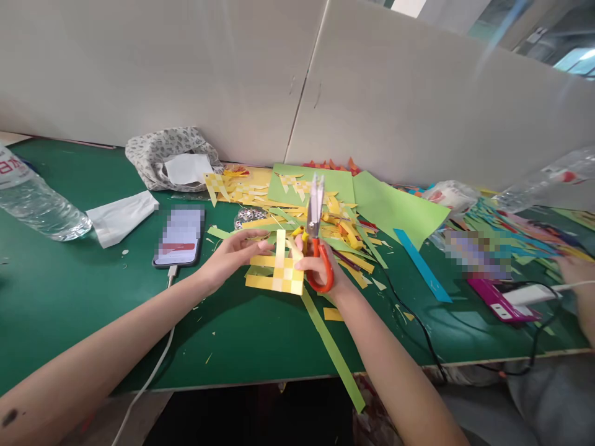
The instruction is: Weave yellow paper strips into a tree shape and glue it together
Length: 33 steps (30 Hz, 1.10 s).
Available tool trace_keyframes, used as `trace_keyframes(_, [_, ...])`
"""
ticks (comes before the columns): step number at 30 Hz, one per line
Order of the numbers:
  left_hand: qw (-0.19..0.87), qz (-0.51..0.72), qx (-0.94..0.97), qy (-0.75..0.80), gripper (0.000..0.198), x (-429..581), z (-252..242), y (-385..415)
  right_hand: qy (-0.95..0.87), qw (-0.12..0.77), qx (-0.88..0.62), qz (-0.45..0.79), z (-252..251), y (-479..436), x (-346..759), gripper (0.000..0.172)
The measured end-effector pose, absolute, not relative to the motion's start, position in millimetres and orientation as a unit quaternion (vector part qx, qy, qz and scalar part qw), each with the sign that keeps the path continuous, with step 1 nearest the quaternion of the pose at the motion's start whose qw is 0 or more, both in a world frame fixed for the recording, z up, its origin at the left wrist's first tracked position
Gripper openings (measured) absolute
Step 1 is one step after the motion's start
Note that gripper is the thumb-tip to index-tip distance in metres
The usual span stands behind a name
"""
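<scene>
Mid-frame, you seem mid-weave: right hand gripping woven paper and scissors, left hand grip unclear. The next move needs steadiness.

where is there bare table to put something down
The widest bare stretch of green table lies between the bottle, the phone and the left forearm, with a few specks near the phone. A smaller patch sits by the front edge, between that forearm and the long green strip. It is crowded around and beyond the scissors, with heaped paper pieces.
</scene>
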<state>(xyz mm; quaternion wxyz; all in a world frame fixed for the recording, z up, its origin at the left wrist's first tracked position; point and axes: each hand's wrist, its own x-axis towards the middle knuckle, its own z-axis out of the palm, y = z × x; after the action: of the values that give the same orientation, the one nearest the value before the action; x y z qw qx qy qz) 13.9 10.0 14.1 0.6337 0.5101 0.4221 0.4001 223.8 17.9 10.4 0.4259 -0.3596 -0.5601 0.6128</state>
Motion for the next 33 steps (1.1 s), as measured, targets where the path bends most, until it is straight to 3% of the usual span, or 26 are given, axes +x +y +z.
trace_keyframes(3, [0.641,0.379,0.522,0.416,0.048,17.1,10.2,8.1,-0.604,0.384,-0.374,0.59,11.7,13.7,218.8,0.027])
trace_keyframes(8, [0.627,0.415,0.501,0.428,0.037,13.6,5.1,12.1,-0.618,0.358,-0.382,0.586,14.5,11.1,214.9,0.025])
trace_keyframes(15, [0.59,0.584,0.362,0.423,0.022,0.6,7.9,25.5,-0.549,0.439,-0.376,0.604,3.3,19.8,223.1,0.026])
trace_keyframes(19, [0.627,0.631,0.292,0.351,0.018,-4.1,10.4,31.1,-0.503,0.486,-0.403,0.59,0.7,23.6,222.6,0.025])
trace_keyframes(24, [0.698,0.54,0.325,0.34,0.025,-4.0,14.6,25.4,-0.44,0.573,-0.465,0.511,0.9,26.8,219.2,0.026])
trace_keyframes(28, [0.621,0.439,0.489,0.427,0.046,3.6,17.0,15.5,-0.396,0.628,-0.43,0.513,11.3,25.8,223.1,0.027])
trace_keyframes(31, [0.572,0.439,0.527,0.449,0.059,8.4,18.5,11.0,-0.438,0.585,-0.386,0.563,21.5,22.4,227.1,0.026])
trace_keyframes(33, [0.598,0.429,0.52,0.433,0.055,9.8,20.1,9.3,-0.479,0.534,-0.368,0.591,23.7,19.9,227.9,0.026])
